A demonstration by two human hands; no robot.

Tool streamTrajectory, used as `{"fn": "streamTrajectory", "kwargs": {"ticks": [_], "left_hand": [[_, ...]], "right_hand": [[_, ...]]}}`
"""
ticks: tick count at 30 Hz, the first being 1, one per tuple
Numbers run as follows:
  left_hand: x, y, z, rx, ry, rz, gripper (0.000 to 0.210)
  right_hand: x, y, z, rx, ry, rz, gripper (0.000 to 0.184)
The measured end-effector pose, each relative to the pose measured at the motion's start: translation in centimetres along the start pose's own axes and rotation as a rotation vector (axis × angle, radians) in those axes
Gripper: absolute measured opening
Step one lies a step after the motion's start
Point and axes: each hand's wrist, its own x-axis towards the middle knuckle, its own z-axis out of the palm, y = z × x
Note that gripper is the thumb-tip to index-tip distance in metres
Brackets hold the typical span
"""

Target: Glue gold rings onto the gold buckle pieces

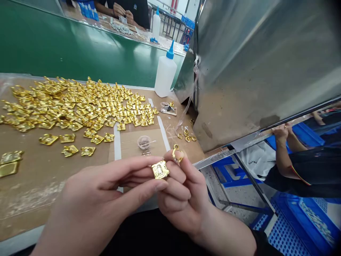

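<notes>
Between the thumb and fingers of my left hand point(114, 192) is a small gold metal piece point(160, 170), roughly square, with a recess on its upper face. My right hand point(183, 192) is right beside it, fingers curled, pinching a gold ring point(175, 153) between thumb and forefinger. The ring is apart from the gold piece. Just beyond my hands, a small clear cup point(144, 142) with a thin stick in it stands on a cardboard sheet point(128, 142). Many similar gold pieces point(87, 103) cover the left of the table, several lying singly nearer me.
A white bottle with a blue nozzle point(165, 73) stands at the back. More gold rings point(188, 138) lie near a large metal panel point(255, 71) on the right. Beyond the green divider point(80, 46) a co-worker's hands point(124, 12) are busy. Another person's arm point(283, 153) is at right, above blue crates point(306, 220).
</notes>
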Motion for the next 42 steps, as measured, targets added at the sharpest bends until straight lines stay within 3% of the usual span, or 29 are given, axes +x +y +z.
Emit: {"fn": "streamTrajectory", "kwargs": {"ticks": [3,6,14,20,28,32,35,39,42], "left_hand": [[0.3,0.5,-0.2,0.080,-0.103,0.048,0.028],[0.4,0.8,-0.3,0.095,-0.087,0.074,0.023],[0.3,0.7,-0.3,0.060,-0.087,0.063,0.025],[0.3,0.9,-0.3,0.018,-0.062,0.087,0.021],[0.1,0.8,-0.2,-0.011,-0.120,0.064,0.021],[-0.2,0.8,-0.3,-0.054,-0.146,0.016,0.026],[-0.3,0.4,-0.2,-0.132,-0.134,-0.038,0.025],[-0.3,-0.1,0.1,-0.242,-0.084,-0.084,0.017],[-0.4,0.2,0.4,-0.300,-0.024,-0.157,0.018]], "right_hand": [[-0.2,0.2,-0.1,-0.228,-0.053,-0.167,0.017],[-0.2,0.2,-0.8,-0.440,-0.060,-0.310,0.014],[0.3,0.1,-1.8,-0.760,0.092,-0.345,0.026],[0.2,0.1,-1.3,-0.901,0.113,-0.325,0.028],[0.5,0.2,-1.7,-0.932,0.113,-0.340,0.026],[0.5,0.0,-1.7,-1.044,0.104,-0.410,0.024],[0.5,-0.5,-1.7,-1.271,0.036,-0.543,0.016],[0.7,-1.4,-1.8,-1.574,-0.261,-0.743,0.004],[0.8,-2.0,-2.1,-1.703,-0.401,-0.799,0.011]]}}
